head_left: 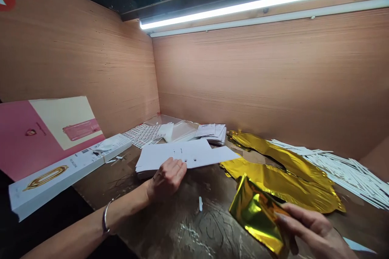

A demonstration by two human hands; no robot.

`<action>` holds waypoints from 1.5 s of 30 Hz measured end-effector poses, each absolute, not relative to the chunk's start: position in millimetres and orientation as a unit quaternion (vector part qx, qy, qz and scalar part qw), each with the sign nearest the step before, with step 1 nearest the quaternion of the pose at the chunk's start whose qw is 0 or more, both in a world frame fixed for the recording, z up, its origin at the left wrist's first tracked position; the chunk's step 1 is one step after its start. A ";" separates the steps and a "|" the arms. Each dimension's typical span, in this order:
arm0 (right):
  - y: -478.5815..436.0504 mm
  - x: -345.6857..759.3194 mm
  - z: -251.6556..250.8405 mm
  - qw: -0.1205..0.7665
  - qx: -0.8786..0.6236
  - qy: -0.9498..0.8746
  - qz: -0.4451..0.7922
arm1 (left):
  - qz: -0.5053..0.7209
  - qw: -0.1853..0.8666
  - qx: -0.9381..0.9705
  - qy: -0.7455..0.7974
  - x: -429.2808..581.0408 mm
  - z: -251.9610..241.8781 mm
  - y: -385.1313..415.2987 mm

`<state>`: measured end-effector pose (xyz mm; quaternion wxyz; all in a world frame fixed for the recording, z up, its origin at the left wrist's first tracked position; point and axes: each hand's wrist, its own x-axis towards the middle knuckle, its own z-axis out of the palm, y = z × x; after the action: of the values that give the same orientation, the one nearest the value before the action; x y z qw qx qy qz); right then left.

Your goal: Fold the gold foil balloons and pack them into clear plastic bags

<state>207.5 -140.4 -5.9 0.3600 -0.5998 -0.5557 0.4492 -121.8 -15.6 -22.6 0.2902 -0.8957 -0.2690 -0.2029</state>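
Over the scuffed brown tabletop [164, 226], the right hand [316, 228] grasps 1 shiny gold foil packet [258, 218], seemingly fully folded; the left hand [170, 176] pinches a flat white card [209, 158]. Behind, long gold foil shapes [264, 173] lie unfolded.

Glossy folded gold foil [255, 216], tilted, right of white card [211, 156].

a lit tube [261, 3] runs above the wooden back wall [258, 77]; pink-and-cream cardboard [51, 123] stands near the left wall [91, 56].
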 end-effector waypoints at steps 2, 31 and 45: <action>-140.4 213.0 8.0 0.399 -0.589 -0.546 0.443 | -0.219 0.295 -0.915 -0.169 -105.4 -25.6 -34.5; -113.4 211.5 -77.4 0.185 -0.692 -0.564 0.410 | -0.432 -0.349 -0.774 -0.304 -17.3 -60.3 -64.8; -115.0 237.3 -29.7 0.163 -0.742 -0.622 0.189 | -0.005 -0.168 -0.970 -0.175 6.6 -65.4 -82.0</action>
<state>237.3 -115.0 -29.7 0.1632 -0.7421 -0.6222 0.1886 6.6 -82.0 -65.4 -0.1682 -0.9701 -0.1747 -0.0053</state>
